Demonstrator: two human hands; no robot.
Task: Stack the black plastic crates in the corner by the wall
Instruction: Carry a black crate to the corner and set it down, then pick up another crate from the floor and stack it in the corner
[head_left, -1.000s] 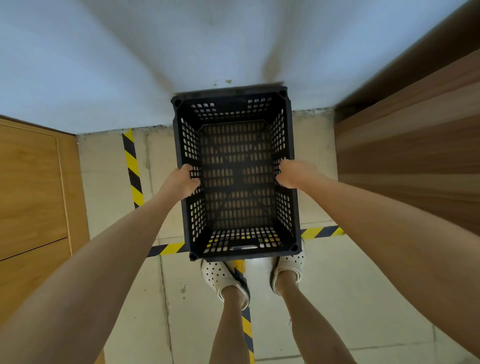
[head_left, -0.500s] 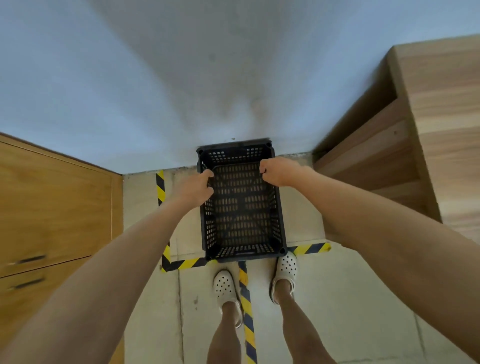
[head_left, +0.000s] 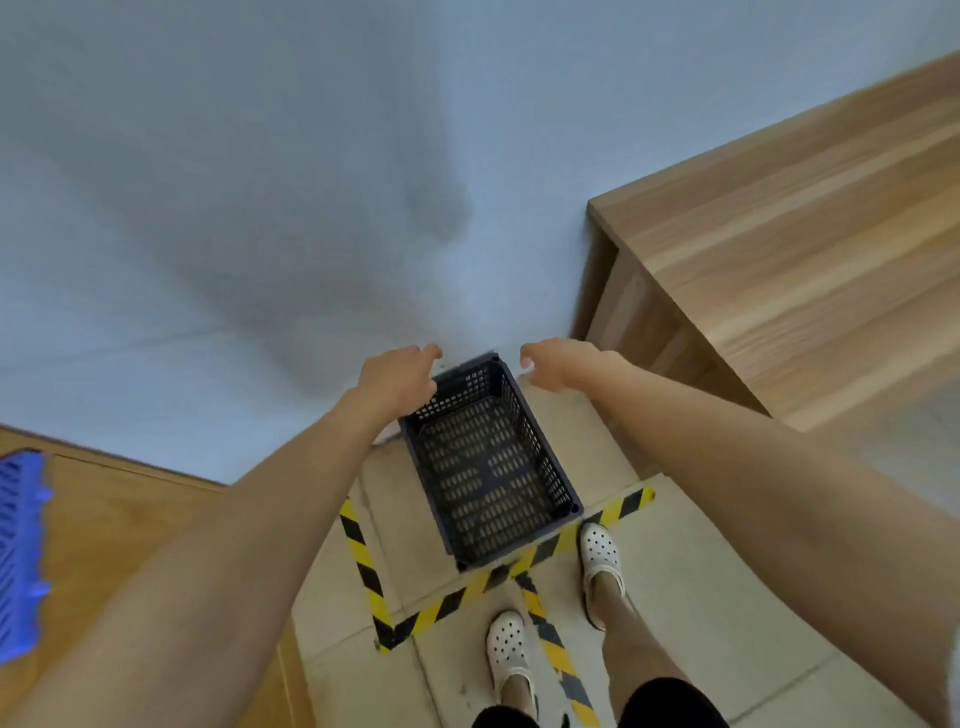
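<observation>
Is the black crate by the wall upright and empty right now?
Upright and empty. The black crate has its open top facing up, and only its perforated bottom shows inside. It stands on the floor against the wall.

Soft, even light is filling the wide-angle frame; a diffuse shadow is falling on the wall (head_left: 436, 208) toward 12 o'clock, edges bending and blurring.
</observation>
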